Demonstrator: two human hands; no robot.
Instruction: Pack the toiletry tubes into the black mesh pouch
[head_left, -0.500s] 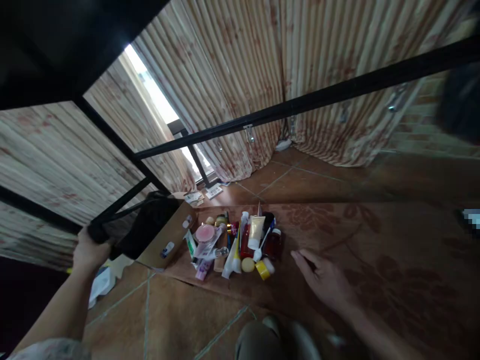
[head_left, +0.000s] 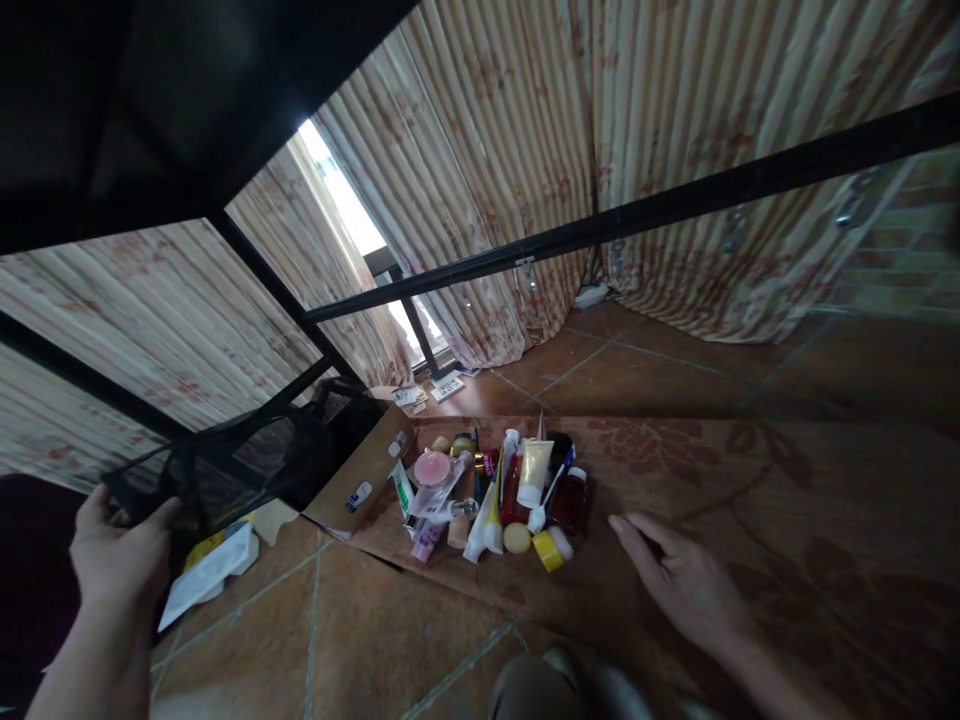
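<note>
Left hand (head_left: 120,560) grips the rim of a black mesh bag (head_left: 247,465), fingers curled over its edge, apparently to keep the soft, see-through netting spread out. Right hand (head_left: 686,580) lies flat and empty, fingers spread, on the patterned brown mat (head_left: 787,520), seemingly as a brace, near a heap of toiletries (head_left: 495,490): smooth plastic tubes, small bottles, round lidded jars. A cardboard flap (head_left: 360,480) lies between bag and heap on terracotta floor tiles (head_left: 360,630).

No legible text on the tubes (head_left: 534,472) or bottles (head_left: 567,498)
</note>
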